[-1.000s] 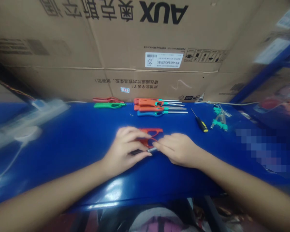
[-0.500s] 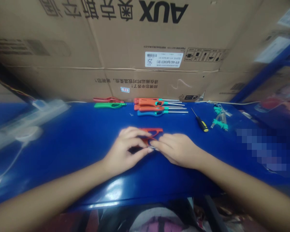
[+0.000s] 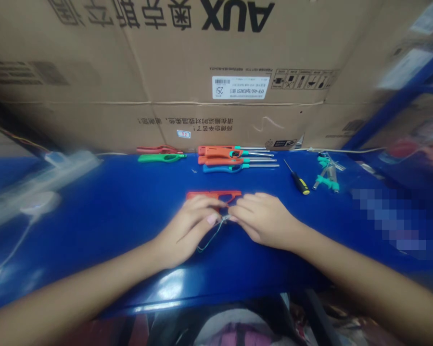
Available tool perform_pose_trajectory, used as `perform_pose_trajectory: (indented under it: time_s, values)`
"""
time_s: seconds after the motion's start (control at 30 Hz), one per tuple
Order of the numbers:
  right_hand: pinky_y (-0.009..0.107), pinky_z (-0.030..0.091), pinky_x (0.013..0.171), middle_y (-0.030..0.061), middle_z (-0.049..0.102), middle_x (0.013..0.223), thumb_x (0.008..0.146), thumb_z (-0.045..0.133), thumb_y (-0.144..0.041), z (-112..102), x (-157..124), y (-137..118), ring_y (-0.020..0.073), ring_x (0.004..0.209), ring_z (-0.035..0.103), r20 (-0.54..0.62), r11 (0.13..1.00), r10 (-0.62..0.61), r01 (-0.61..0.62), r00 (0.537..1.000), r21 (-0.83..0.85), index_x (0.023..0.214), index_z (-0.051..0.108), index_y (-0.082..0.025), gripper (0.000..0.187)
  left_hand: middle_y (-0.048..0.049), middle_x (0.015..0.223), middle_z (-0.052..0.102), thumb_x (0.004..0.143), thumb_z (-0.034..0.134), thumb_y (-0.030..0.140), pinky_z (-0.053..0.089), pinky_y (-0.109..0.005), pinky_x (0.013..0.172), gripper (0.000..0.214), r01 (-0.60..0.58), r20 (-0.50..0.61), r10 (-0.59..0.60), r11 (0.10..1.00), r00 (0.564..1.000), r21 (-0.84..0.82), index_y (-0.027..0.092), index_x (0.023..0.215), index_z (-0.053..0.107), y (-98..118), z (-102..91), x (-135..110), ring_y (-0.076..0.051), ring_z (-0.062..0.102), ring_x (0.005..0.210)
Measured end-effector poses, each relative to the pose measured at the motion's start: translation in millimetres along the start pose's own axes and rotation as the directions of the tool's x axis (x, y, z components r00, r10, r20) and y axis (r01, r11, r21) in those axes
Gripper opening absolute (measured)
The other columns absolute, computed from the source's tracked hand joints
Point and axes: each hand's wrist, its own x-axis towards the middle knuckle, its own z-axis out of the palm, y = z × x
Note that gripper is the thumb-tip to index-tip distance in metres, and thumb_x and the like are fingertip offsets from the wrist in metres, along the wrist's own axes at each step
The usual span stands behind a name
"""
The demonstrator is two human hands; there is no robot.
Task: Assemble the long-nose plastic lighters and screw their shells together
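An orange-red lighter shell (image 3: pixel 212 195) lies flat on the blue table (image 3: pixel 130 206), just beyond my fingers. My left hand (image 3: pixel 189 228) and my right hand (image 3: pixel 265 218) meet in front of it, fingertips pinched together on a small metal part (image 3: pixel 225 218). A thin dark wire (image 3: pixel 208 239) loops down from that part under my left hand. Both hands rest on the table surface.
Several assembled orange and blue stick lighters (image 3: pixel 234 158) lie at the back, with red and green shells (image 3: pixel 160 154) to their left. A yellow-handled screwdriver (image 3: pixel 299 181) and teal parts (image 3: pixel 326 175) lie right. A white power strip (image 3: pixel 57 168) sits left. Cardboard boxes (image 3: pixel 216 72) wall the back.
My hands slid slightly toward me off the orange-red shell, which now lies uncovered. The pinched metal part came away with them and a thin wire loop now shows beneath it.
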Motion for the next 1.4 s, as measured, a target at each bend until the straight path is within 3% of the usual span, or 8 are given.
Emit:
perform_pose_trajectory:
  time_s: [0.27,0.4,0.6,0.77,0.97,1.17,1.4]
  values:
    - [0.03,0.033,0.063,0.0045,0.069,0.079,0.104,0.042,-0.033,-2,-1,-1,0.0164,0.07,0.059,0.104,0.99,0.058,-0.071,0.993,0.122,0.089,0.064,-0.016,0.032,-0.0104,0.133,0.063,0.103,0.044,0.028,0.043,-0.049,0.112,0.028,-0.033,0.084,0.039,0.997,0.996,-0.064,0.022,0.114,0.069,-3,-0.6,-4,-0.027,0.057,0.126]
    - [0.029,0.032,0.061,0.0031,0.07,0.078,0.1,0.05,-0.05,1,-2,0,0.0161,0.069,0.061,0.106,0.984,0.079,-0.095,0.991,0.151,0.089,0.065,-0.016,0.039,-0.0097,0.133,0.062,0.103,0.044,0.027,0.042,-0.048,0.113,0.028,-0.037,0.14,0.049,0.996,0.989,-0.086,0.022,0.116,0.068,0,-1.2,-3,-0.026,0.054,0.128]
    - [0.029,0.029,0.059,0.0003,0.066,0.068,0.098,0.053,-0.046,2,-3,4,0.0133,0.062,0.056,0.071,0.986,0.082,-0.091,0.994,0.138,0.075,0.063,-0.018,0.037,-0.0088,0.128,0.065,0.105,0.04,0.028,0.043,-0.045,0.11,0.031,-0.058,0.142,0.067,0.996,0.988,-0.068,0.022,0.119,0.068,1,-2.5,1,-0.024,0.057,0.124]
    - [0.028,0.027,0.059,-0.0005,0.061,0.062,0.096,0.054,-0.041,-6,-4,11,0.0125,0.06,0.052,0.043,0.984,0.137,-0.141,0.99,0.113,0.068,0.058,-0.018,0.036,-0.0059,0.102,0.074,0.107,0.037,0.035,0.053,-0.035,0.09,0.039,0.101,0.004,-0.101,0.994,0.995,-0.045,0.019,0.107,0.073,-9,-4.5,2,-0.021,0.068,0.097]
    - [0.027,0.025,0.059,0.0003,0.057,0.063,0.094,0.055,-0.043,-10,-6,23,0.0135,0.061,0.05,0.068,0.965,0.253,-0.257,0.965,0.059,0.067,0.056,-0.018,0.037,-0.0013,0.08,0.075,0.105,0.042,0.039,0.05,-0.026,0.072,0.045,0.249,0.06,-0.247,0.968,0.967,-0.023,0.017,0.081,0.074,-10,-10.3,4,-0.016,0.069,0.074]
    - [0.026,0.025,0.06,-0.0002,0.056,0.063,0.094,0.054,-0.044,-10,-7,27,0.0132,0.061,0.049,0.137,0.948,0.296,-0.308,0.945,0.079,0.067,0.052,-0.019,0.038,-0.0002,0.076,0.071,0.105,0.043,0.033,0.045,-0.025,0.077,0.042,0.169,0.171,-0.178,0.983,0.969,0.067,0.017,0.073,0.066,-8,-14.4,6,-0.014,0.065,0.076]
    - [0.026,0.024,0.059,-0.0005,0.054,0.063,0.095,0.051,-0.046,-10,-6,27,0.0129,0.062,0.046,0.156,0.938,0.314,-0.331,0.937,0.101,0.066,0.049,-0.019,0.039,0.0004,0.079,0.069,0.105,0.042,0.03,0.045,-0.025,0.078,0.038,0.153,0.203,-0.165,0.985,0.965,0.074,0.018,0.077,0.065,-5,-15.2,5,-0.014,0.064,0.078]
